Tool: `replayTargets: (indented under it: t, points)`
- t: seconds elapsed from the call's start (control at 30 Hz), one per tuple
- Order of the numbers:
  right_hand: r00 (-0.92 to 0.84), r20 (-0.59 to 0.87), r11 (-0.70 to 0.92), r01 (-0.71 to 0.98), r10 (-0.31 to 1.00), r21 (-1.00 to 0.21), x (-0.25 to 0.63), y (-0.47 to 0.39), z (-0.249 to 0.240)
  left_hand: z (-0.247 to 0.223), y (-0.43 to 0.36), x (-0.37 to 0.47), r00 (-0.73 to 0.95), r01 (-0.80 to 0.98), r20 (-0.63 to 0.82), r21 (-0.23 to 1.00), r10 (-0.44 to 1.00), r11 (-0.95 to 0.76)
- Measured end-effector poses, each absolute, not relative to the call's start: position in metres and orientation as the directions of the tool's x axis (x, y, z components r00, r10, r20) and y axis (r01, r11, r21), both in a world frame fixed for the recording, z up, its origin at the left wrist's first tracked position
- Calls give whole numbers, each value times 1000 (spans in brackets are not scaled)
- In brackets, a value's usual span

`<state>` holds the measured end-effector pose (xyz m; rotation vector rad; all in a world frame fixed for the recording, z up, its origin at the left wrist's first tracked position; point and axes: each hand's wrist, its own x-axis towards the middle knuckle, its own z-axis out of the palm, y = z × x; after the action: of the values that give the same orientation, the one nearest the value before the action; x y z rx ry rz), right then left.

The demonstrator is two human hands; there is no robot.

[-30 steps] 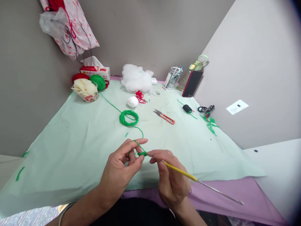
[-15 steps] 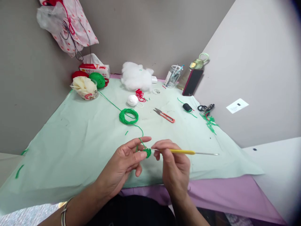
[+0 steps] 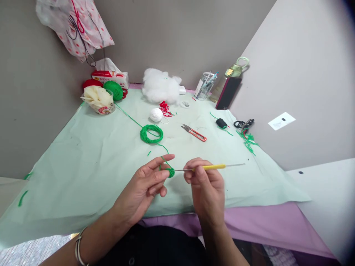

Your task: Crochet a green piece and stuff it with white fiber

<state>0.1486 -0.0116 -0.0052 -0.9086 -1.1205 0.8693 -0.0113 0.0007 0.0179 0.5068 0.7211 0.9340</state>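
Note:
Between thumb and fingers, my left hand [image 3: 148, 181] pinches a small green crochet piece [image 3: 171, 172], its index finger stretched out with green yarn over it. My right hand [image 3: 206, 184] grips a crochet hook [image 3: 213, 167] by its yellow handle, like a pen. The hook's left tip reaches the crochet piece; whether it sits inside a stitch is too small to tell. From the left hand the yarn runs up to a loose green yarn coil [image 3: 151, 134], and on to a green yarn ball [image 3: 113, 90] at the back left.
Thread snips [image 3: 194, 133] lie beyond my hands, near a white yarn ball [image 3: 156, 115] and white stuffing [image 3: 161, 87]. A glass jar [image 3: 205, 87], a phone [image 3: 229, 93] and a bottle stand back right. A black thread bundle [image 3: 221, 123] and green scraps [image 3: 248, 140] lie at right.
Both hands and the crochet piece have shifted slightly up in the view. The hook is angled differently, its right end raised and more shaft showing beside the crochet piece.

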Motion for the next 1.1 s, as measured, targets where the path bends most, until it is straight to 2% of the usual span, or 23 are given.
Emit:
replayTargets:
  t: [0.1,0.23,0.37,0.5,0.6,0.67,0.73,0.8,0.87,0.9,0.93,1.0,1.03,1.1]
  points:
    - [140,346,363,-125,928,-923,145,-12,-10,16,-4,-10,370,-474,-285,761,884,444]
    - [168,302,324,-125,938,-938,145,-15,-15,14,-7,-10,328,-392,-264,836,907,385]
    - [164,235,266,-210,958,-941,147,-12,-11,14,-6,-14,296,-328,-264,875,918,357]
    - [120,244,265,-206,962,-942,148,-11,-8,12,-7,-17,294,-305,-252,889,922,341]
    - [120,314,327,-114,942,-938,149,-17,-6,9,-8,-19,295,-275,-218,913,930,301]
    - [114,404,400,55,908,-915,150,-22,-7,8,-9,-19,278,-223,-197,939,940,263]
    - [49,543,512,267,839,-816,150,-27,-9,8,-11,-17,236,-180,-178,958,955,224]
    - [-66,686,632,462,724,-623,149,-30,-14,9,-11,-13,213,-223,-187,946,959,234]
    - [-142,777,690,576,613,-438,148,-31,-18,11,-11,-11,278,-353,-256,869,926,346]
    - [-140,791,692,590,595,-416,147,-31,-19,13,-10,-10,338,-413,-300,805,892,427]
    - [-102,787,684,570,608,-455,147,-30,-18,14,-8,-10,395,-456,-337,736,855,500]
    - [51,705,626,418,707,-658,147,-27,-15,16,-5,-13,451,-500,-374,647,811,576]
    - [123,634,580,299,764,-757,147,-25,-12,17,-4,-14,450,-511,-376,636,810,579]
    - [197,507,503,75,839,-861,147,-21,-6,18,-2,-16,434,-512,-354,660,829,550]
